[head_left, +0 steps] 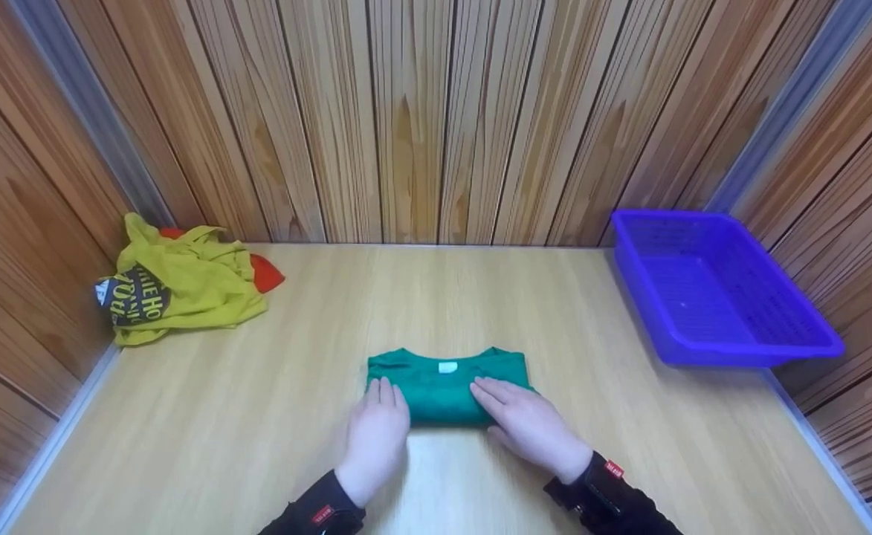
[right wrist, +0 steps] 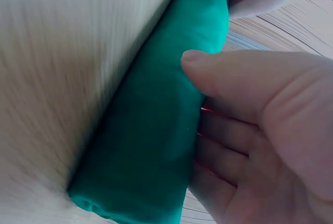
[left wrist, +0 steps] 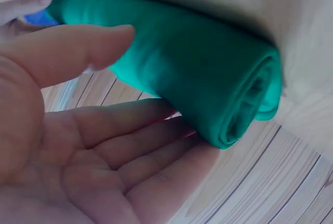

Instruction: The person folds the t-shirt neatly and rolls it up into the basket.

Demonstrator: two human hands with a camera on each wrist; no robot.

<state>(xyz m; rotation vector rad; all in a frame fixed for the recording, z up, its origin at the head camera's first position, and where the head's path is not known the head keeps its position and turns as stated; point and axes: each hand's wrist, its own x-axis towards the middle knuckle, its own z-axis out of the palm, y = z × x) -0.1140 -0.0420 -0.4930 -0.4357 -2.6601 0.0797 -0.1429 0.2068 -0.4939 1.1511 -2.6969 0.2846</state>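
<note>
A green shirt (head_left: 443, 394), folded into a thick roll, lies on the table with its neckline and white label on the far side. My left hand (head_left: 380, 431) rests straight fingers on its left end. On the right part of the roll lie the straight fingers of my right hand (head_left: 528, 423). Layers of cloth (left wrist: 250, 99) show spiralled at the roll's end in the left wrist view. From the right wrist, the thumb is seen by the near side of the roll (right wrist: 145, 146) while the other fingers lie over its top.
A crumpled yellow shirt (head_left: 198, 290) with dark print sits in the back left corner, over a red cloth (head_left: 266, 273). A purple plastic basket (head_left: 748, 349) stands at the back right. Wood-panelled walls (head_left: 413, 119) border the table (head_left: 436, 297) at the back and both sides.
</note>
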